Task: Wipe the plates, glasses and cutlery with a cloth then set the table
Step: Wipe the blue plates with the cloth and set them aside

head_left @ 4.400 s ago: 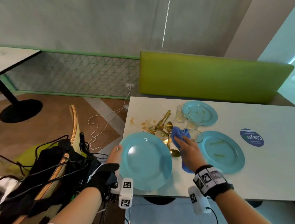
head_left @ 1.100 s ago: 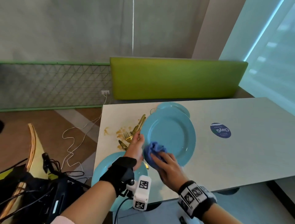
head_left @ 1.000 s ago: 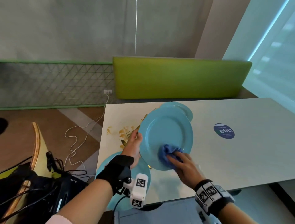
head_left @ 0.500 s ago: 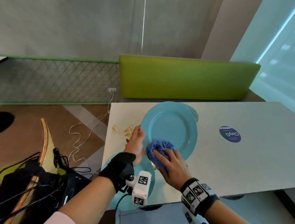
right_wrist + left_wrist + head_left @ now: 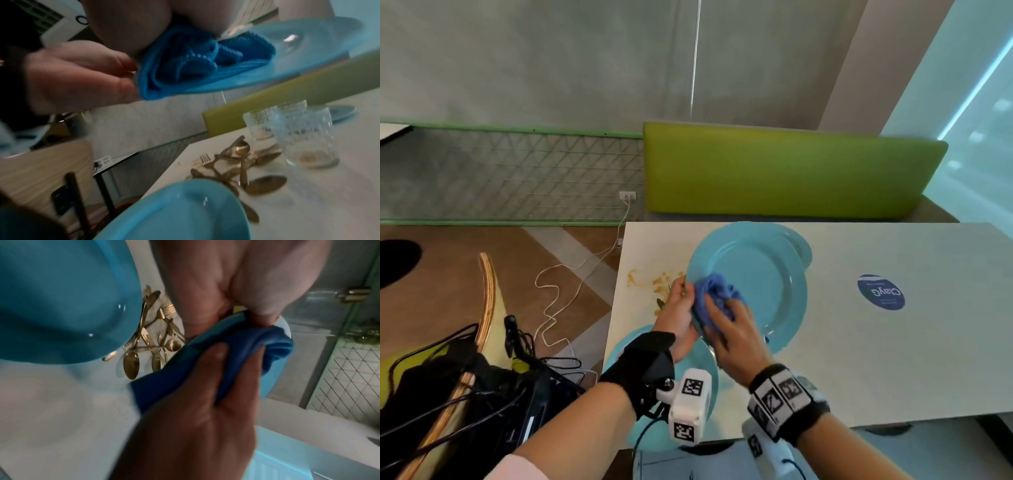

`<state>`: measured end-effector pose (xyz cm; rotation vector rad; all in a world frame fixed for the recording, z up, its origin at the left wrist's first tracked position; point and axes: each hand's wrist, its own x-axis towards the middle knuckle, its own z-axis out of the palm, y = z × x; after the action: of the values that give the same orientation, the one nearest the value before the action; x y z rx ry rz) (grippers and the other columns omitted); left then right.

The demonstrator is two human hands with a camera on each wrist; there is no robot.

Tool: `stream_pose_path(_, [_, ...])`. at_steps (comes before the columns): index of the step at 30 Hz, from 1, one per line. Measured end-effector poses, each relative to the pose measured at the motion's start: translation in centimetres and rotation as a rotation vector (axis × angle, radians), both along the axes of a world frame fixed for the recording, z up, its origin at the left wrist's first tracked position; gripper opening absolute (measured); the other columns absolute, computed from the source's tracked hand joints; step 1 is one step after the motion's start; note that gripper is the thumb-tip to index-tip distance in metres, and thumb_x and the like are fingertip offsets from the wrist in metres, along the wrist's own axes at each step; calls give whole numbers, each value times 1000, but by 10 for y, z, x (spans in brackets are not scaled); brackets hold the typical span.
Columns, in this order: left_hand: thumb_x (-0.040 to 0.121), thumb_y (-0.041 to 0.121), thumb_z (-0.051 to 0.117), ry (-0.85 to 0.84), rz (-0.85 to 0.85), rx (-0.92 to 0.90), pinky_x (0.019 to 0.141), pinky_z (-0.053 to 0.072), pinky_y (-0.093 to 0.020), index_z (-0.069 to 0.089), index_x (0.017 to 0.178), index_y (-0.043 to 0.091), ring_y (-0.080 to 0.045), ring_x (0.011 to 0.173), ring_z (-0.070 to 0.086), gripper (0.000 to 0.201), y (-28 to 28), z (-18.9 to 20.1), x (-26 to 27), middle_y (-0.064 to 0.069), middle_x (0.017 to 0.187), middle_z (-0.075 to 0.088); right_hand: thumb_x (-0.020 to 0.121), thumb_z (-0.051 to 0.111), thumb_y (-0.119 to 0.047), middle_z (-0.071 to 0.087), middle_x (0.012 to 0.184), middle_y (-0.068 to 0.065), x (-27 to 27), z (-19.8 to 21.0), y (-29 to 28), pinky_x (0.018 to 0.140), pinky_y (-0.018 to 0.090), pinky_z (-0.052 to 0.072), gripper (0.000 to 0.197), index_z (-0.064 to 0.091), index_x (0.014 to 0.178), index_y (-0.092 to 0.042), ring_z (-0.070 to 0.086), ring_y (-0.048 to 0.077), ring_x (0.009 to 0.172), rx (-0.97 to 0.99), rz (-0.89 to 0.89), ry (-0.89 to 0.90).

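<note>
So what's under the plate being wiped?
Under the raised plate lie gold cutlery and glasses on the table. In the head view, it hides them almost entirely.

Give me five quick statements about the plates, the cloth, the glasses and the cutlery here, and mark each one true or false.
1. The left hand holds the raised plate by its rim. True.
2. The right hand presses a yellow sponge against that plate. False: it holds a bunched blue cloth.
3. A second blue plate lies on the table at its near edge. True.
4. The gold cutlery is laid out neatly beside each plate. False: it lies in a tangled heap on the table.
5. The glasses stand stacked on the raised plate. False: they stand on the table, beyond the cutlery.
</note>
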<state>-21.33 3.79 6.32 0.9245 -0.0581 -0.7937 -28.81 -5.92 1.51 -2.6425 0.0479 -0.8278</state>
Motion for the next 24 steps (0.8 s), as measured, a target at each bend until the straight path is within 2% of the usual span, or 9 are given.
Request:
stream_pose_path(4, [103, 23, 28, -23, 84, 63, 82, 52, -37, 47, 93, 24, -20, 85, 62, 21, 14, -4, 8, -4, 100, 60, 82, 44, -18, 51, 107, 6, -30, -13, -10, 79, 27, 41, 44, 48, 124, -31, 45, 23, 87, -166, 176, 113])
stream_pose_path(6, [102, 23, 29, -29, 95, 66, 76, 52, -35, 48, 95, 25, -15, 79, 64, 20, 18, -5, 10, 0, 98, 63, 79, 44, -15, 57, 102, 8, -39, -14, -34, 74, 30, 47, 45, 50, 120, -34, 55, 29, 81, -225, 160, 106])
stream_pose_path(9, [102, 26, 32, -57, 54, 113, 69, 47, -29, 50, 94, 28, -9, 74, 61, 19, 25, -5, 9, 7, 93, 64, 71, 39, -13, 59, 98, 16, -41, -4, -79, 74, 36, 49, 53, 47, 120, -31, 62, 42, 76, -166, -59, 57])
stream_pose_path(11, [101, 27, 35, -56, 11, 118, 69, 43, -28, 52, 98, 31, -8, 71, 63, 17, 26, -9, 4, 11, 89, 68, 72, 37, -17, 59, 96, 28, -28, 12, -95, 70, 47, 54, 52, 45, 123, -25, 59, 49, 76, -85, -242, 37])
stream_pose_path(13, [100, 26, 37, -41, -31, 113, 70, 48, -27, 52, 102, 31, -3, 67, 67, 15, 22, -9, -5, 13, 87, 70, 74, 40, -17, 55, 96, 34, -8, 29, -88, 69, 54, 53, 50, 48, 124, -16, 57, 51, 77, -9, -333, -2])
stream_pose_path(17, [101, 24, 33, -51, -46, 55, 62, 57, -25, 48, 109, 27, -5, 68, 69, 17, 17, -5, -11, 4, 98, 65, 73, 48, -13, 57, 91, 27, 19, 35, -21, 68, 44, 53, 50, 46, 123, -16, 57, 42, 75, -20, -109, -71])
stream_pose_path(20, [102, 16, 30, -45, 86, 9, 63, 58, -26, 48, 98, 22, -15, 72, 68, 20, 32, -3, 1, -4, 97, 62, 76, 45, -17, 56, 96, 14, 1, 14, 20, 70, 33, 50, 45, 50, 120, -24, 51, 30, 83, -89, 111, -16])
stream_pose_path(22, [102, 18, 29, -109, 153, 98, 73, 54, -32, 50, 96, 23, -18, 82, 62, 23, 47, -6, 10, -1, 97, 61, 76, 43, -19, 60, 98, 10, -20, -2, 18, 63, 32, 53, 46, 52, 120, -30, 56, 28, 82, -178, 202, 103])
stream_pose_path(24, [102, 21, 30, -154, 177, 171, 75, 49, -32, 50, 106, 23, -17, 85, 59, 21, 62, -11, 17, 0, 102, 61, 74, 43, -18, 61, 98, 8, -32, -13, -1, 55, 36, 57, 48, 50, 118, -36, 61, 32, 75, -265, 191, 180])
